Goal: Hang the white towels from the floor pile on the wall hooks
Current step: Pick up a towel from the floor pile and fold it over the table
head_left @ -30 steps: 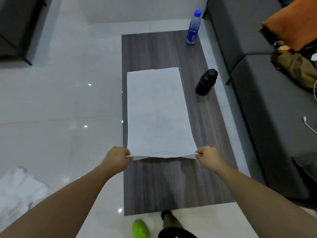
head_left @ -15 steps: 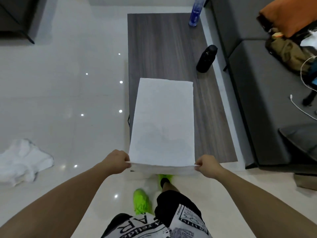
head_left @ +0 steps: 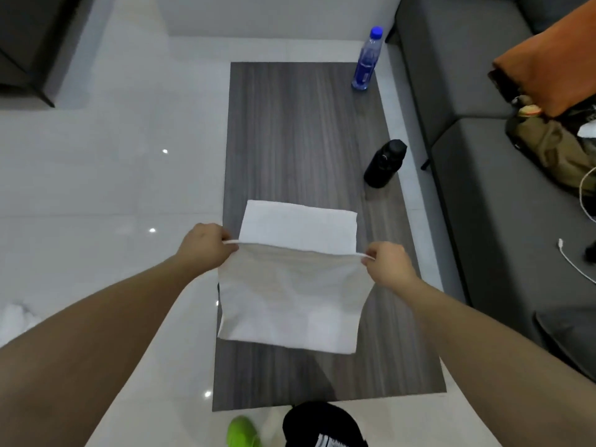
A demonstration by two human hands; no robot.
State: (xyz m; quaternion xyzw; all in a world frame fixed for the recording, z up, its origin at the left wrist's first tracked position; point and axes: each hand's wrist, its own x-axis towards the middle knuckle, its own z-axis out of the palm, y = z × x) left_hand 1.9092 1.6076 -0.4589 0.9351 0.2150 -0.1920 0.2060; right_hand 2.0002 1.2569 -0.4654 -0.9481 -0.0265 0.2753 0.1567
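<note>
Left hand: left hand [head_left: 206, 248] pinches the left end of the white towel [head_left: 292, 304] at its fold line, fingers curled onto the cloth edge.
Right hand: right hand [head_left: 388, 264] pinches the right end of the same fold line, thumb and fingers closed on the hem.
Towel position: held over the near half of the coffee table [head_left: 300, 130], stretched taut between the two hands.
Towel shape: folded across; the upper layer hangs toward the person from the held line, and a second layer shows beyond that line, lying farther up the table.
Towel axis: the held fold runs left to right, across the table's width; the flaps run along the table's length.
Towel edges: its left side overhangs the table's left edge slightly; the right side stays inside the right edge.
Table top: a black bottle [head_left: 385, 164] stands at the right edge, past the towel; a clear water bottle [head_left: 367, 58] with a blue cap stands at the far right corner.
Floor: more white cloth, the floor pile [head_left: 16, 317], shows at the left border, well apart from the table.
Right side: grey sofa [head_left: 483, 175] runs beside the table.
</note>
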